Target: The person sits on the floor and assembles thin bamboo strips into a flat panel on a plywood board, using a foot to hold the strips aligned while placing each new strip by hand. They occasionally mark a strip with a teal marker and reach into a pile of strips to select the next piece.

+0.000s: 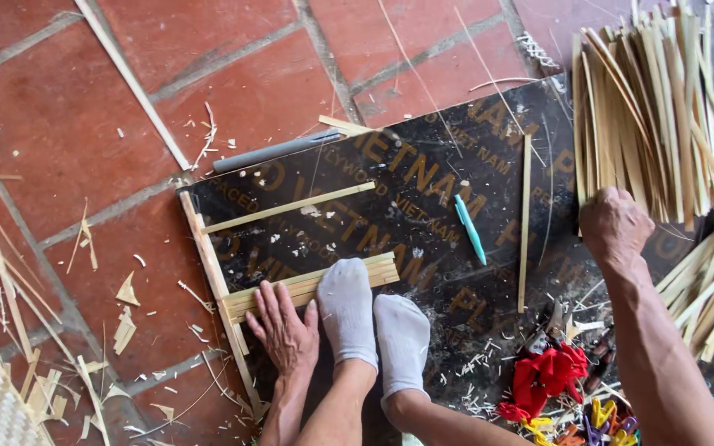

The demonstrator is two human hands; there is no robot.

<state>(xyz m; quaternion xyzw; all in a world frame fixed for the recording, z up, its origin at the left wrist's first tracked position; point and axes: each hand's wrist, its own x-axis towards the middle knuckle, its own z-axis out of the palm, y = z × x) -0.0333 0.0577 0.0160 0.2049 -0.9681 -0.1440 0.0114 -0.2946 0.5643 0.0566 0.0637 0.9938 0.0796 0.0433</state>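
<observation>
bamboo strips pinned flat, other hand in the bundle

we're looking straight down here, and the left hand (284, 324) lies open, palm down, fingers spread across a small stack of bamboo strips (316, 285) on the dark board (423, 206). right beside it, two feet in white socks (373, 326) press on the same stack, toes over its near edge. the strips are pale yellow, thin, flat and straight, laid side by side in a tight band that runs slightly uphill to the right, ends cut roughly square. their left ends meet a longer upright strip (212, 285) running along the board's left edge, and one more single strip (289, 207) lies parallel above them, well apart, so the pieces form an open ladder-like frame.

over on the right, the right hand (617, 225) is closed into a loose fist at the foot of a big loose bundle of bamboo strips (650, 107); it seems to clutch some of them, though exactly which ones i cannot tell. that bundle fans upward, the same pale colour, longer and untidy.

between the hands, a teal pen (470, 229) lies on the board, with a lone vertical strip (525, 223) just to its right. a grey tube (278, 151) rests at the board's top edge. red and coloured ties (551, 376) sit near the right forearm. shavings litter the red floor tiles (59, 124).
</observation>
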